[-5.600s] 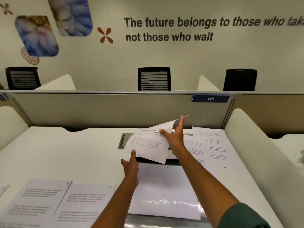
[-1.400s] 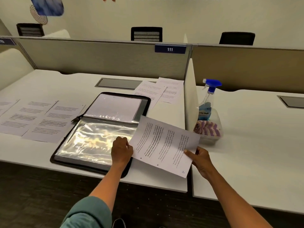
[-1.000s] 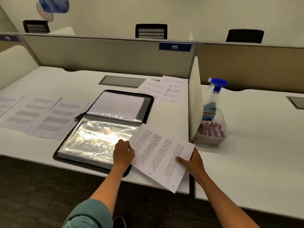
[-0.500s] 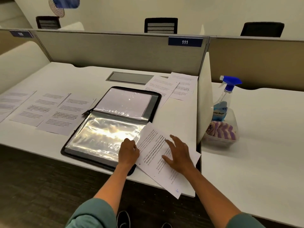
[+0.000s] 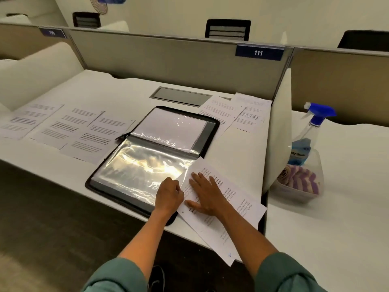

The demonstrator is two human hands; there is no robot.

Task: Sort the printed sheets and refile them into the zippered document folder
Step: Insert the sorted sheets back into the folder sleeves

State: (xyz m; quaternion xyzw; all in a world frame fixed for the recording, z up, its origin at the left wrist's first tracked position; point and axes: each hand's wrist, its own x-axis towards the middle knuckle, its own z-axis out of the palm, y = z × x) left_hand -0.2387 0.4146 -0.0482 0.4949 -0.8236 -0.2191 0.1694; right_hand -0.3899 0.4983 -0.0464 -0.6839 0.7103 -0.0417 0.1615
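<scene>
A black zippered document folder (image 5: 211, 131) lies open on the white desk, its shiny clear plastic sleeves (image 5: 139, 169) facing up. One printed sheet (image 5: 237, 209) lies at the folder's near right corner and overhangs the desk's front edge. My right hand (image 5: 207, 196) presses flat on this sheet with fingers spread. My left hand (image 5: 168, 196) rests curled at the right edge of the near sleeve and seems to pinch the plastic. Three printed sheets (image 5: 63, 127) lie left of the folder. Two more sheets (image 5: 235, 112) lie behind it at the right.
A white divider panel (image 5: 279, 131) stands right of the folder. Beyond it sit a blue-topped spray bottle (image 5: 311, 127) and a clear tub (image 5: 299, 184) with a purple striped cloth. A grey cable hatch (image 5: 181, 96) is set into the desk. Partition wall (image 5: 168, 60) behind.
My right hand let go of the sheet's far corner, laid the sheet on the desk and slid left across it toward the folder. My left hand stayed at the sleeve's edge.
</scene>
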